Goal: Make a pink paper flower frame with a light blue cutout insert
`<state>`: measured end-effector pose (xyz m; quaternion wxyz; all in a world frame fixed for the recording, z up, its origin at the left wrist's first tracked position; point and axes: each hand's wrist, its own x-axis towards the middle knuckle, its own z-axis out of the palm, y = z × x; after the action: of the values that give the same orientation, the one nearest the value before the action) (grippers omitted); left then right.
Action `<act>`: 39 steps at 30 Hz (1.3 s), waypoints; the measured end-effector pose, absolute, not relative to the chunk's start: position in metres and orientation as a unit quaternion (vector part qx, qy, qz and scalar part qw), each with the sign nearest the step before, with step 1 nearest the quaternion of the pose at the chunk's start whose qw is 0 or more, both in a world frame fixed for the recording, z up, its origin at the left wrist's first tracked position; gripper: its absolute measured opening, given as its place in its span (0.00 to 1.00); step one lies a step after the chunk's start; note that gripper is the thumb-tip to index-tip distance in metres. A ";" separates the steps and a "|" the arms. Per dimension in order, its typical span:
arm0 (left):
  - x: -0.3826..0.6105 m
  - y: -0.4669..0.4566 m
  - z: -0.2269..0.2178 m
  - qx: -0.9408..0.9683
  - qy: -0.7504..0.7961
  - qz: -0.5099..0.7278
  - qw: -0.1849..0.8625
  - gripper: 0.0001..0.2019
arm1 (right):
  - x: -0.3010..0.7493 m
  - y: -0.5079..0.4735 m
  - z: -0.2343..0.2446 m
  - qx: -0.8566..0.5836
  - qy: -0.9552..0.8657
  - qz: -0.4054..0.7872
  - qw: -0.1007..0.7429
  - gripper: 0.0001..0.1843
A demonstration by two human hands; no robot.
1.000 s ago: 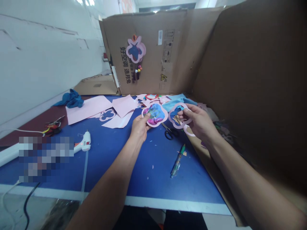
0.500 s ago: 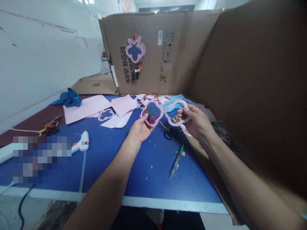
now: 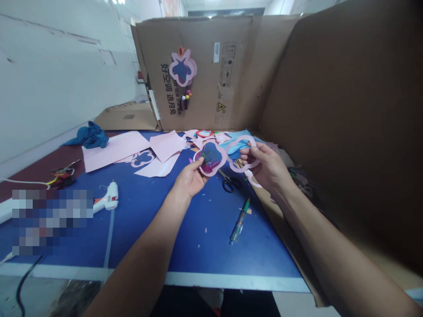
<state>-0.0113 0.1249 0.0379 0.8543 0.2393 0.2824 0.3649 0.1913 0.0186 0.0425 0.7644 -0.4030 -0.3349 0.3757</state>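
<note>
Between the thumb and fingers of my left hand (image 3: 191, 179) is a flower-shaped pink paper frame with a clear window (image 3: 213, 155), dark red and green pieces showing inside it. My right hand (image 3: 264, 160) pinches a second pink paper frame (image 3: 231, 164), scalloped and open in the middle. The two frames are held side by side above the table, their edges close together; whether they touch I cannot tell. Below them lie black-handled scissors (image 3: 228, 185). Nearer to me rests a pen with a green tip and clear barrel (image 3: 240, 224).
A white glue gun (image 3: 112, 196) stands at the left on the blue table (image 3: 152, 246). Pink paper sheets (image 3: 115, 147) and a blue cloth (image 3: 90, 135) lie further back. Cardboard walls (image 3: 201, 35) close off the back and right; a finished-looking pink flower ornament (image 3: 190, 66) hangs there.
The view has shifted slightly, so the surroundings sit a little further left. Both hands still hold their frames, and the two frames are now slightly closer together.
</note>
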 end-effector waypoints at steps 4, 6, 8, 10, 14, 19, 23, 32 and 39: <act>-0.014 0.124 0.043 0.205 0.257 0.364 0.872 0.12 | 0.191 0.018 0.042 -0.405 -0.336 0.379 0.761 0.16; -0.016 0.125 0.042 0.203 0.250 0.350 0.880 0.12 | 0.191 0.018 0.042 -0.411 -0.342 0.379 0.755 0.18; -0.018 0.127 0.040 0.209 0.242 0.332 0.887 0.14 | 0.191 0.018 0.040 -0.424 -0.356 0.368 0.747 0.19; -0.019 0.128 0.038 0.219 0.226 0.309 0.897 0.16 | 0.189 0.018 0.039 -0.447 -0.378 0.335 0.739 0.18; -0.023 0.126 0.037 0.248 0.171 0.257 0.918 0.20 | 0.179 0.015 0.038 -0.500 -0.504 0.183 0.680 0.10; -0.023 0.126 0.038 0.270 0.158 0.259 0.914 0.17 | 0.163 0.009 0.041 -0.487 -0.707 -0.006 0.512 0.11; -0.023 0.133 0.034 0.261 0.201 0.316 0.890 0.16 | 0.158 0.007 0.042 -0.493 -0.730 -0.001 0.474 0.17; -0.032 0.132 0.044 0.287 0.195 0.365 0.864 0.17 | 0.159 0.021 0.032 -0.484 -0.356 0.443 0.666 0.21; -0.031 0.125 0.044 0.302 0.193 0.344 0.868 0.15 | 0.154 0.019 0.035 -0.455 -0.367 0.473 0.659 0.23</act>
<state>-0.0313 0.1254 0.0436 0.8680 0.3022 0.1928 0.3436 0.1541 0.0190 0.0346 0.6589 -0.4553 -0.3669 0.4732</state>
